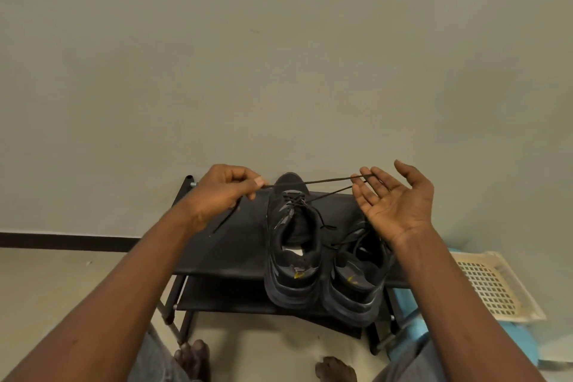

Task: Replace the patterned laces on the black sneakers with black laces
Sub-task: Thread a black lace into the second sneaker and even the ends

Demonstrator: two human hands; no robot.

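Two black sneakers stand side by side on the top shelf of a black shoe rack (pixel 223 245), heels toward me. The left sneaker (pixel 293 245) carries a thin black lace (pixel 313 181) in its upper eyelets. My left hand (pixel 223 192) pinches one end of that lace above the rack, left of the shoe's toe; the loose tail hangs below the hand. The lace runs taut across to my right hand (pixel 393 198), which is palm up with fingers straight, the lace looped over its fingertips and running back down to the shoe. The right sneaker (pixel 359 276) has loose black lace lying across its opening.
The rack stands against a plain grey-green wall with a dark skirting strip at floor level. A cream perforated basket (pixel 493 285) and a light blue plastic item (pixel 412 329) sit to the right of the rack. My bare feet (pixel 192 357) are on the floor below.
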